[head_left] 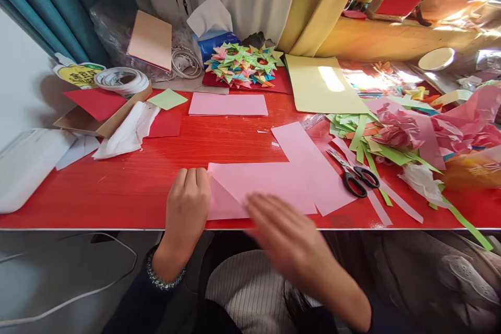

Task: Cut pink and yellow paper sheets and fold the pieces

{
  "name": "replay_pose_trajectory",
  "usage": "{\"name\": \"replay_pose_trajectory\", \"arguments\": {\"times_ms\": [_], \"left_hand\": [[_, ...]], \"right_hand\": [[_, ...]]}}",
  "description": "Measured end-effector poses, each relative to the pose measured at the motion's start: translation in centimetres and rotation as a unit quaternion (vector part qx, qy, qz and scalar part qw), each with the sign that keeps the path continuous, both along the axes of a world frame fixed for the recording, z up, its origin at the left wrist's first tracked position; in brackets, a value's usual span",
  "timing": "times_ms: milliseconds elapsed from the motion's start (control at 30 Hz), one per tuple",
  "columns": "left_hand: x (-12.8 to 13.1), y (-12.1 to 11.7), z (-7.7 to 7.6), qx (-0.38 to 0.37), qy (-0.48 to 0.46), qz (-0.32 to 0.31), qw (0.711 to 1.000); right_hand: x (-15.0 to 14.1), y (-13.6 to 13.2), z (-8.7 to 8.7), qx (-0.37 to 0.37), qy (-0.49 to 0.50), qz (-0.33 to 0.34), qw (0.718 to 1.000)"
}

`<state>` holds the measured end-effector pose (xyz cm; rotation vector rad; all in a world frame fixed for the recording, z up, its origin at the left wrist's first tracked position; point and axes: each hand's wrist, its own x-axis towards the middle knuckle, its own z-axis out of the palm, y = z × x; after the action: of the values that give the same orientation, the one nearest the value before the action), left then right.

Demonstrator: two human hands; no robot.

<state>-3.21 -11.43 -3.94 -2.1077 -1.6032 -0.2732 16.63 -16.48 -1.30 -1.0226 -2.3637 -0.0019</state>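
Note:
A sheet of pink paper (270, 180) lies at the front edge of the red table, with a diagonal line across its left part. My left hand (188, 201) is closed, its curled fingers on the paper's left edge. Over the front edge of the same sheet is my right hand (284, 232), its fingers stretched out and blurred by motion; its thumb is hidden. Another pink sheet (309, 167) lies slanted against the right end of the first. Scissors (354, 173) with black handles rest to the right of it, beside pink strips (381, 193).
Further back sit a stack of pink paper (228, 105), a folded-paper wreath (245, 65) and yellow sheets (329, 83). Green paper scraps (360, 135) and crumpled pink paper (403, 130) pile up at right. At left are a cardboard box (129, 107), tape rolls (121, 81) and a white tissue (129, 133).

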Motion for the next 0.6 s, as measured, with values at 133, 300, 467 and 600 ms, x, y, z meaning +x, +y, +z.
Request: {"name": "replay_pose_trajectory", "arguments": {"times_ms": [133, 300, 467, 600], "left_hand": [[0.0, 0.0, 0.1, -0.004, 0.002, -0.020, 1.000], [0.1, 0.0, 0.5, -0.006, 0.011, -0.029, 1.000], [0.2, 0.1, 0.4, 0.010, 0.051, -0.027, 0.998], [0.0, 0.6, 0.4, 0.017, 0.029, -0.027, 0.999]], "right_hand": [[-2.8, -1.9, -2.2, -0.017, -0.049, 0.050, 0.997], [-3.3, -2.0, -3.9, -0.015, -0.062, 0.025, 0.998], [-2.9, -1.7, -3.8, -0.035, -0.059, 0.019, 0.997], [-3.2, -1.7, -3.3, -0.057, -0.053, 0.013, 0.997]]}}
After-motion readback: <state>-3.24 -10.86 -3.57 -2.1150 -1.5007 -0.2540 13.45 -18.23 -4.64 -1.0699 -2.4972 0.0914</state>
